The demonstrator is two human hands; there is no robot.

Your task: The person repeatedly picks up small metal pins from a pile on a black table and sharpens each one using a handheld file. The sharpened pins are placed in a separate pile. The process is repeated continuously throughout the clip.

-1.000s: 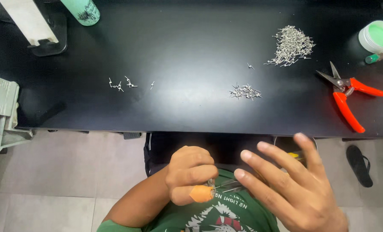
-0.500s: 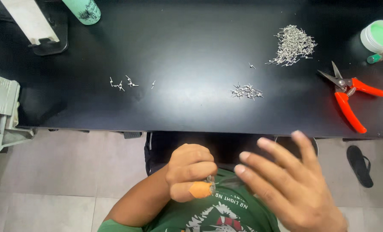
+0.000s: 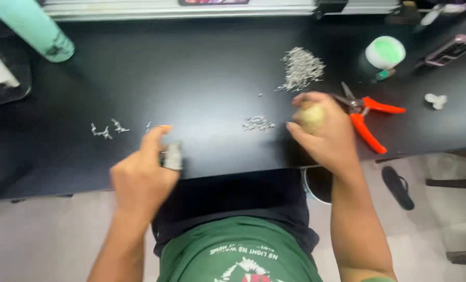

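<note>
Two hands: I see both over the worktop [image 3: 201,78].
Left hand [image 3: 141,177]: grip closed on small grey piece [image 3: 173,155].
Right hand [image 3: 321,130]: curled at 3 o'clock beside small pin pile [image 3: 258,124]; grip unclear.

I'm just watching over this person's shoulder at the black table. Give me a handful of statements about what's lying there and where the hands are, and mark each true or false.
1. The orange-handled pliers lie on the black table, to the right of the right hand. True.
2. The biggest pile of small metal pieces sits at the table's near left corner. False: it lies far back, right of centre.
3. The left hand is at the table's near edge. True.
4. The teal bottle stands beside the pliers. False: it is at the far left corner.
5. A white tub with a green top stands behind the pliers. True.
6. The right hand is gripping the pliers. False: it is only near them, apart from the handles.
</note>
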